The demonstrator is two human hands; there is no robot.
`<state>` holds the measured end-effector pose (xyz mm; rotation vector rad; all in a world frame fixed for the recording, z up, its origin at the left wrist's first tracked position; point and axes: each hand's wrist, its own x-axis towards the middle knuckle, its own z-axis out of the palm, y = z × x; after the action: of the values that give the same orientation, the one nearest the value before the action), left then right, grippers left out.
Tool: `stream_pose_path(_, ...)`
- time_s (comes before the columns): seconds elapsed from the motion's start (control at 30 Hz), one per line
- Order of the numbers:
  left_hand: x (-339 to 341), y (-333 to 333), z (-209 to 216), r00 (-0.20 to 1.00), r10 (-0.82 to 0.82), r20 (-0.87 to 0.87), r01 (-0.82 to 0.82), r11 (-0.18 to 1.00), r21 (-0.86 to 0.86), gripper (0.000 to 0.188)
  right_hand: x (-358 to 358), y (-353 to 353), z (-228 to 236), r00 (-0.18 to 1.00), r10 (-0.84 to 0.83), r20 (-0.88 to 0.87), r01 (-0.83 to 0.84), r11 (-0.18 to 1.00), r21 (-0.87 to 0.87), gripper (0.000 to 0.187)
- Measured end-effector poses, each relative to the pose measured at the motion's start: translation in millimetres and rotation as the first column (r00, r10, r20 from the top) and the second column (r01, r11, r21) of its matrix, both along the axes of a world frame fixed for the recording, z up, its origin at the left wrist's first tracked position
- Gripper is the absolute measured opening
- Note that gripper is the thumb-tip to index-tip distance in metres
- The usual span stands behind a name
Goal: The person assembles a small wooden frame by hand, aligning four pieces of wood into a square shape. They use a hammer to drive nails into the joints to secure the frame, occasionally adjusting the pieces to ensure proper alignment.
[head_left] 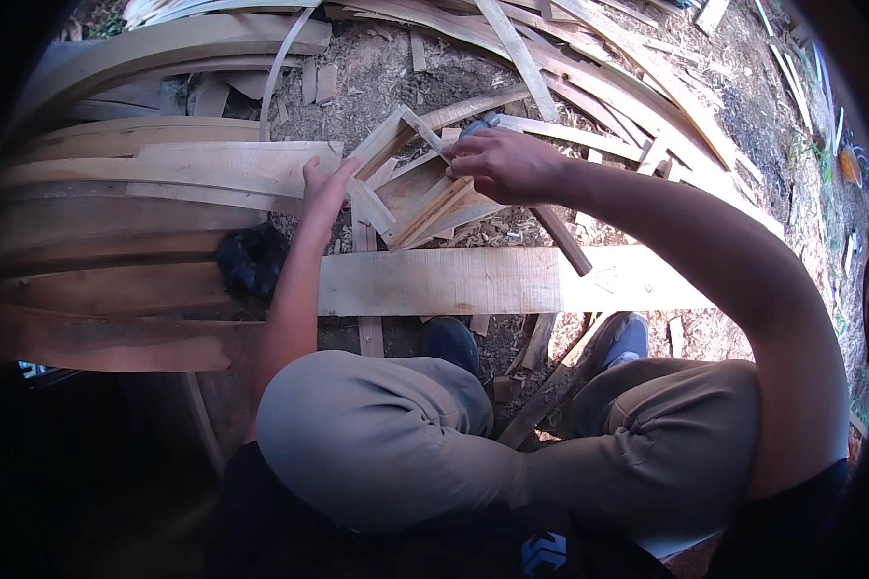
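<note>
A small open wooden frame [388, 137], made of joined pale slats, is tilted in front of me. At its left corner, my left hand [330, 185] grips it, with the thumb standing apart. My right hand [500, 166] has its fingers curled together at the frame's right corner; their tips are partly hidden. Under that hand runs what looks like a hammer [562, 241]: its brown wooden handle sticks out on the near side and a blue-grey head shows beyond the knuckles. Whether the hand also touches it, I cannot tell.
A wide pale plank [444, 282] lies crosswise between my shoes and the frame. Stacked curved boards [116, 212] fill the left, with a crumpled black bag [251, 261] beside them. Long strips [628, 87] lie across the far right, and offcuts and shavings cover the ground.
</note>
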<state>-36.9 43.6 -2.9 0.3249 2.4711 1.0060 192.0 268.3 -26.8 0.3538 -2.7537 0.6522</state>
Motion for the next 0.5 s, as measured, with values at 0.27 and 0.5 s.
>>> stream_pose_path(0.27, 59.3, 10.3, -55.1, 0.977, 0.209, 0.039, -0.209, 0.909, 0.360, 0.056, -18.1, -15.0, 16.6, 0.993, -0.105, 0.060, 0.112, 0.985, -0.134, 0.022)
stream_pose_path(0.5, 67.5, 15.9, -58.3, 0.970, 0.243, 0.025, -0.238, 0.916, 0.322, 0.056, -22.2, -24.9, 21.2, 0.974, -0.205, 0.099, 0.219, 0.960, -0.175, 0.027)
